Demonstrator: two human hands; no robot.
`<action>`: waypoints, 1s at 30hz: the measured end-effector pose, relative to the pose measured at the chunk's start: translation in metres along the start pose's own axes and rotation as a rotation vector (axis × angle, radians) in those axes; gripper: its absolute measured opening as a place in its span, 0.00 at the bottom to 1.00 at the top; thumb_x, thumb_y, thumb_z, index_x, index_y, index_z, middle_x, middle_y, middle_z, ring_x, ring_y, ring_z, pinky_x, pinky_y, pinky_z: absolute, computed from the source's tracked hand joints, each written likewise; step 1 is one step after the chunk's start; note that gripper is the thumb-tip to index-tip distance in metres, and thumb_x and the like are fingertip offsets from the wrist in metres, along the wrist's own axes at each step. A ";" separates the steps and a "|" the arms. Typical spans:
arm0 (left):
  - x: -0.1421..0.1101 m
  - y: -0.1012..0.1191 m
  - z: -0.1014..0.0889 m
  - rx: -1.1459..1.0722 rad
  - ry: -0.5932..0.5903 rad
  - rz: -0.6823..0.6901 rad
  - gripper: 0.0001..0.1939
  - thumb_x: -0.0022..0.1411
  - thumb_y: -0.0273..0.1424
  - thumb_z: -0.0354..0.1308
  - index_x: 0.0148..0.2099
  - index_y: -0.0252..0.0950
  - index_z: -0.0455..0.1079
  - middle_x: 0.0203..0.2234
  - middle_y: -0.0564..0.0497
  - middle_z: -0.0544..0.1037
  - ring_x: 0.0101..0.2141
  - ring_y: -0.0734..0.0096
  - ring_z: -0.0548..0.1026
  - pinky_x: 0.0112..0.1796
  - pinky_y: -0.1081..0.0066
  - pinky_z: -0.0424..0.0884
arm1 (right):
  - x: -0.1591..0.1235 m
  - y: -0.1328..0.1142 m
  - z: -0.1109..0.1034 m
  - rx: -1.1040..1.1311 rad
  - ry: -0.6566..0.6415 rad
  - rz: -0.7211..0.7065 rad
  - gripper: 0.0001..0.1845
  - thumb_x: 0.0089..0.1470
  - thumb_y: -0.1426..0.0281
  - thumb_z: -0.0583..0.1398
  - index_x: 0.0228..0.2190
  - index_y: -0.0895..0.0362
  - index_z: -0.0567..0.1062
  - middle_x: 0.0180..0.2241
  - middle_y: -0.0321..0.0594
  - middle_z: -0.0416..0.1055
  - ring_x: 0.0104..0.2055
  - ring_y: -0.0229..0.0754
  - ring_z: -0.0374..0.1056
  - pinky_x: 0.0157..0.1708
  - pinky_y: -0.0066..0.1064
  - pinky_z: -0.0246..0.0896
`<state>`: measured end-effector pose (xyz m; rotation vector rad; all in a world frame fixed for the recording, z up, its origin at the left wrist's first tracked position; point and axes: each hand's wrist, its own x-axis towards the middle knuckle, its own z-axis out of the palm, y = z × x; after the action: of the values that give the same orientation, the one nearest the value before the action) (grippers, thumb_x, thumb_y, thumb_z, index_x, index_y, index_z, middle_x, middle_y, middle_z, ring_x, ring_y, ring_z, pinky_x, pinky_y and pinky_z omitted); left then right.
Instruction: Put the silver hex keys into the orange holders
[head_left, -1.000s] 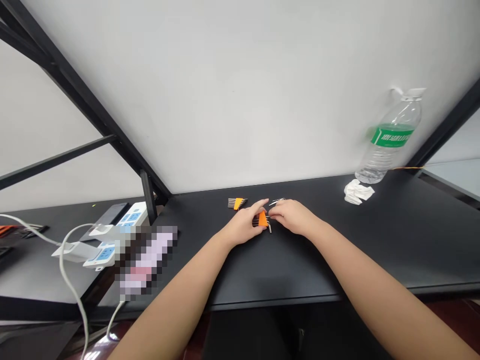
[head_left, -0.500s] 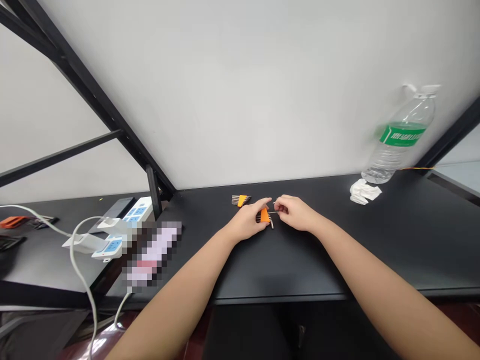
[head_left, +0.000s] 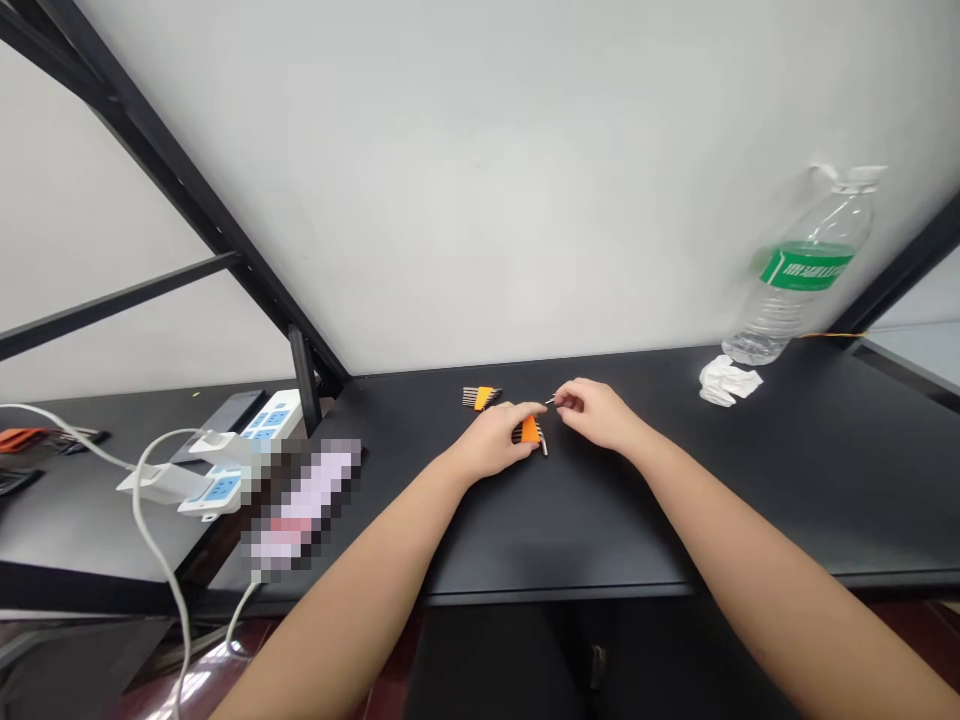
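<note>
My right hand (head_left: 592, 413) has drawn apart toward two o'clock, pinching a thin silver hex key (head_left: 551, 401), while my left hand (head_left: 495, 443) rests against the orange-clipped steel hex key set (head_left: 530, 431).

The right hand (head_left: 592, 413) is now drawn back and up from the orange hex key holder (head_left: 531, 431), and a gap is left between them. A thin steel hex key (head_left: 551, 400) is carried with it, pinched at the fingertips.

- orange hex key holder (head_left: 530, 431), dark keys fanned in stripes, centre
- second orange hex key holder (head_left: 484, 398), same stripes, eleven o'clock
- silver hex key (head_left: 551, 400), one o'clock
- clear water bottle (head_left: 787, 310), green label (head_left: 807, 267), two o'clock
- white power strip (head_left: 266, 420), blue sockets, nine o'clock
</note>
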<state>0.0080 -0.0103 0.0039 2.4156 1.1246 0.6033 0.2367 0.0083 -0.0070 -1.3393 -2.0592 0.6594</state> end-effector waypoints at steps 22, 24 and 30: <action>-0.004 -0.004 -0.001 -0.031 -0.032 -0.074 0.36 0.58 0.31 0.64 0.68 0.46 0.60 0.52 0.47 0.76 0.51 0.60 0.75 0.52 0.61 0.73 | -0.003 -0.005 -0.005 -0.629 -0.062 0.050 0.12 0.60 0.74 0.55 0.34 0.55 0.79 0.41 0.45 0.70 0.38 0.43 0.67 0.30 0.32 0.53; -0.004 -0.004 -0.001 -0.049 -0.035 -0.075 0.36 0.59 0.31 0.64 0.68 0.46 0.60 0.52 0.47 0.76 0.51 0.60 0.75 0.51 0.62 0.74 | -0.004 -0.009 -0.008 -0.630 -0.107 0.082 0.07 0.54 0.75 0.59 0.29 0.56 0.77 0.38 0.46 0.71 0.38 0.45 0.67 0.30 0.32 0.53; -0.003 -0.006 0.000 -0.066 -0.033 -0.065 0.39 0.58 0.29 0.64 0.69 0.46 0.57 0.54 0.48 0.76 0.53 0.60 0.75 0.54 0.61 0.73 | -0.009 -0.013 -0.009 -0.376 -0.214 0.037 0.05 0.47 0.77 0.61 0.25 0.55 0.71 0.29 0.37 0.72 0.28 0.38 0.64 0.27 0.30 0.51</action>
<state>0.0030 -0.0096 -0.0001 2.3157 1.1469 0.5679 0.2381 -0.0041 0.0060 -1.5732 -2.4242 0.4606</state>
